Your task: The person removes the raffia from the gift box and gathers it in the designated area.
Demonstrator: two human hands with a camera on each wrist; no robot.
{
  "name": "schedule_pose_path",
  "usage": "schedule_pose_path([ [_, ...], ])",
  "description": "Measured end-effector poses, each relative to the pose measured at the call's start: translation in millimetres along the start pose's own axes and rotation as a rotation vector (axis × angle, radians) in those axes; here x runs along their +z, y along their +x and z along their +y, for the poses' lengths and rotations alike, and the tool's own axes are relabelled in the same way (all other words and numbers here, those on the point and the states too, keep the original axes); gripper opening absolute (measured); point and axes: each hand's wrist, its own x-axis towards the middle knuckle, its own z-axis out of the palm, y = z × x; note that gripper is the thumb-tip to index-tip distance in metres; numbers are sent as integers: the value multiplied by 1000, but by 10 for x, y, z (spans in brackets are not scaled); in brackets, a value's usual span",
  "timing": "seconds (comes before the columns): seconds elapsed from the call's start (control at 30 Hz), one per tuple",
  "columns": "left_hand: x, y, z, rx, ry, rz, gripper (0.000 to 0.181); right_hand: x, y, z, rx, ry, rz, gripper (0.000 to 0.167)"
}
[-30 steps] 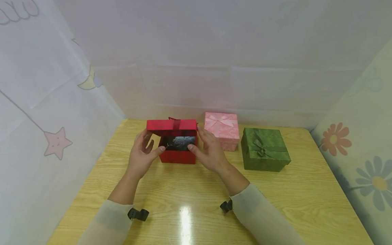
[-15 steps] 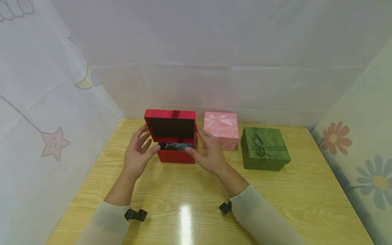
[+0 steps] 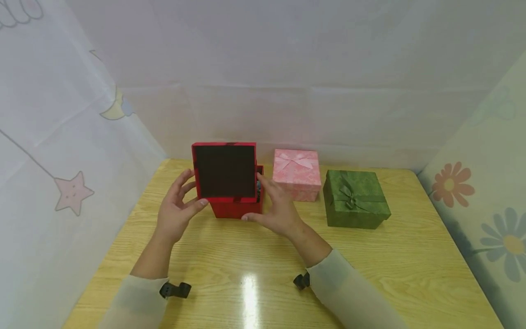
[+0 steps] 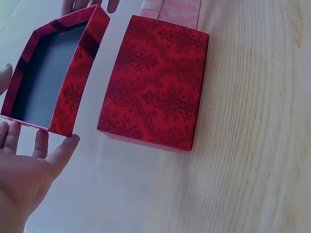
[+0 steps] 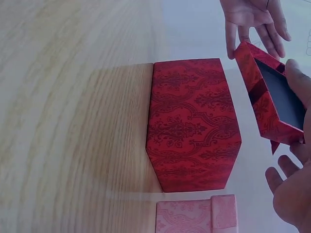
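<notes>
A red patterned lid is tilted up on its edge, its dark inside facing me, above the front of the red gift box. My left hand holds the lid's left side, the thumb at its lower corner. At the lid's right side is my right hand, its fingers by the edge and its thumb low in front. Both wrist views show the lid between the two hands, apart from the box. The lid hides most of the box's contents; a dark sliver shows at the right.
A pink gift box with a bow stands right of the red one. Farther right is a green gift box with a ribbon bow. All stand on a wooden table against pale printed cloth walls.
The lid has swung from nearly flat over the red box to almost upright, and come left and nearer. Both hands moved with it, the left one further left. The pink and green boxes stay put.
</notes>
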Motion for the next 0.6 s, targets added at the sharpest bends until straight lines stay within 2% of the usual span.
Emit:
schedule_pose_path([
  [0.37, -151, -86, 14, -117, 117, -61, 84, 73, -37, 12, 20, -16, -5, 105],
  [0.6, -228, -162, 32, -160, 146, -67, 87, 136, -46, -2, -25, -13, 9, 96],
])
